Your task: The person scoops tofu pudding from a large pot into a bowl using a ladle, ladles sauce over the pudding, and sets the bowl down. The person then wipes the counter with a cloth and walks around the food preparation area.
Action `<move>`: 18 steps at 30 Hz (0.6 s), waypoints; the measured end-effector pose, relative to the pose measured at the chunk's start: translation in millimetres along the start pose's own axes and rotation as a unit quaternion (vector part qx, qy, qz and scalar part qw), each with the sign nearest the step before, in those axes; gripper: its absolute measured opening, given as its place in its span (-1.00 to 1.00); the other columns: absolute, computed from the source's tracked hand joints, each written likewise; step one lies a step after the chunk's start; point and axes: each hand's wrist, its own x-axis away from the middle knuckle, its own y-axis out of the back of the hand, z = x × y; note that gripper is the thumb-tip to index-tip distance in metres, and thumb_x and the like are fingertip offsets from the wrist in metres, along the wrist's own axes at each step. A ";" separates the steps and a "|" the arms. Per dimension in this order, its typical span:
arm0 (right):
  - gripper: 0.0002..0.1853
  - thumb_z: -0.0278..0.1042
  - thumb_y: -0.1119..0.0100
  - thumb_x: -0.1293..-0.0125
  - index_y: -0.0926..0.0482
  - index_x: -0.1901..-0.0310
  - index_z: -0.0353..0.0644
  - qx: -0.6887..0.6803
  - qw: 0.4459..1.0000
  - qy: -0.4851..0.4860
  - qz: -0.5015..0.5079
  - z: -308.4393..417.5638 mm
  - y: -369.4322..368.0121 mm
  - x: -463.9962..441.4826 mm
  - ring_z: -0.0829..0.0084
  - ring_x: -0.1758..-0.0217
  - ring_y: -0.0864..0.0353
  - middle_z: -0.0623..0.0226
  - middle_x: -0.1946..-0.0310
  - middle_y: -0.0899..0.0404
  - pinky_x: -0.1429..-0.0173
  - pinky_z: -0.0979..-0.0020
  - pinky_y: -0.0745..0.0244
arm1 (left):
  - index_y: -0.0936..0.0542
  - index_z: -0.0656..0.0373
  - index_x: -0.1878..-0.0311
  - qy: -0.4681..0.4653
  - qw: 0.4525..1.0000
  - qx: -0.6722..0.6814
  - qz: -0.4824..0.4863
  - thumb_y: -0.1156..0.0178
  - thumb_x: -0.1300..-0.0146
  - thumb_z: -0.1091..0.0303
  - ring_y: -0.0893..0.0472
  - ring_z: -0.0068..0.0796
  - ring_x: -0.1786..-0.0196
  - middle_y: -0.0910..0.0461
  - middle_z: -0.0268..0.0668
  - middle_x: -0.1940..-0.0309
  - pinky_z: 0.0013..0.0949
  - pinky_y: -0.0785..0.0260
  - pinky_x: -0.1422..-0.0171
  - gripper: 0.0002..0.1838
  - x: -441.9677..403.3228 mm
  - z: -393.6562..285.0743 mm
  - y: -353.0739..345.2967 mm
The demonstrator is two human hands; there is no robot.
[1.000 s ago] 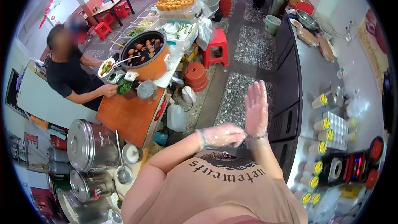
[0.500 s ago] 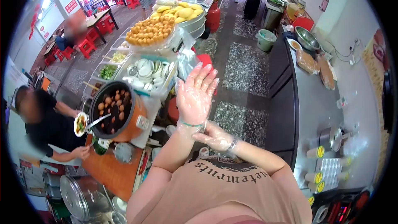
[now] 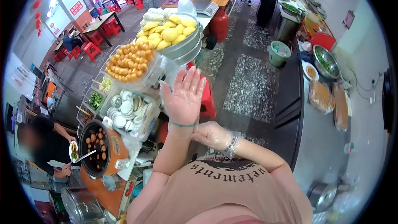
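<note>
My left hand (image 3: 184,95) is raised in front of my chest, fingers spread and palm showing, inside a clear plastic glove (image 3: 181,110). A thin green band (image 3: 182,125) circles that wrist. My right hand (image 3: 213,135), also in clear plastic, has its fingers closed at the left wrist, where the glove's cuff gathers; the fingertips are partly hidden. Around the right wrist the loose plastic bunches over a bracelet (image 3: 232,143). Left of my hands are a tub of white dishes and spoons (image 3: 128,108) and a pot of brown eggs (image 3: 96,143).
Fried dough balls (image 3: 129,62) and a steamer of yellow buns (image 3: 172,33) stand ahead-left. A red stool (image 3: 208,97) is just beyond my hands. To the right runs a metal counter (image 3: 317,157). At the left, a person (image 3: 45,145) holds a bowl (image 3: 74,151).
My view has shifted, so the right counter shows differently. My right hand has closed its fingers at the left wrist. The person at left still holds the bowl near the pot.
</note>
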 end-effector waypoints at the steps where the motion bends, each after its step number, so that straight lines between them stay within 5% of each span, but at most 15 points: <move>1: -0.80 -0.32 0.01 -0.42 -0.56 0.17 -0.25 0.003 1.000 -0.004 0.007 -11.7 21.8 -2.2 0.17 0.28 -0.68 0.08 0.32 -0.64 0.16 0.30 -0.56 | -0.47 0.15 -0.17 0.012 1.000 0.018 0.005 0.03 -0.29 -0.27 -0.25 -0.08 -0.39 -0.33 -0.01 -0.28 0.06 0.06 -0.52 -0.32 -20.0 11.6 -4.2; 5: -0.78 -0.30 -0.01 -0.42 -0.56 0.18 -0.29 0.000 0.998 -0.001 0.061 -42.3 88.7 -20.8 0.26 0.26 -0.71 0.09 0.34 -0.65 0.14 0.33 -0.58 | -0.47 0.15 -0.17 -0.024 1.000 0.013 -0.005 0.04 -0.29 -0.27 -0.28 -0.08 -0.38 -0.35 0.00 -0.29 0.10 0.09 -0.52 -0.32 -80.9 44.5 -6.0; 10: -0.73 -0.16 -0.05 -0.38 -0.55 0.17 -0.21 -0.115 0.986 -0.008 0.122 -102.7 132.4 -56.6 0.04 0.35 -0.60 -0.01 0.41 -0.57 0.24 0.24 -0.49 | -0.33 0.21 -0.32 -0.022 0.991 0.054 0.120 0.18 -0.37 -0.24 -0.12 -0.10 -0.49 -0.20 0.02 -0.40 0.12 0.24 -0.57 -0.27 -143.6 51.5 6.4; 14: -0.76 -0.18 -0.06 -0.36 -0.58 0.20 -0.17 -0.118 0.983 0.024 0.135 -135.0 165.5 -94.9 0.03 0.34 -0.57 0.01 0.43 -0.56 0.22 0.21 -0.47 | -0.34 0.22 -0.32 -0.072 0.989 -0.014 0.131 0.23 -0.40 -0.24 -0.15 -0.09 -0.47 -0.24 0.01 -0.37 0.09 0.19 -0.57 -0.27 -191.0 49.1 11.8; 16: -0.77 -0.17 -0.06 -0.34 -0.59 0.22 -0.14 0.042 0.979 -0.023 0.197 -148.6 194.6 -118.7 0.03 0.30 -0.56 0.03 0.42 -0.55 0.20 0.17 -0.46 | -0.36 0.23 -0.30 -0.084 0.989 -0.038 0.119 0.23 -0.40 -0.24 -0.18 -0.09 -0.46 -0.28 0.00 -0.35 0.08 0.15 -0.56 -0.28 -220.5 38.8 31.6; 18: -0.76 -0.16 -0.05 -0.34 -0.59 0.22 -0.14 0.063 0.982 0.000 0.177 -168.5 220.6 -132.9 0.05 0.29 -0.56 0.06 0.41 -0.55 0.19 0.16 -0.46 | -0.44 0.21 -0.24 -0.096 0.984 -0.120 0.093 0.24 -0.42 -0.18 -0.27 -0.09 -0.41 -0.36 -0.03 -0.30 0.05 0.02 -0.52 -0.34 -244.9 29.9 48.7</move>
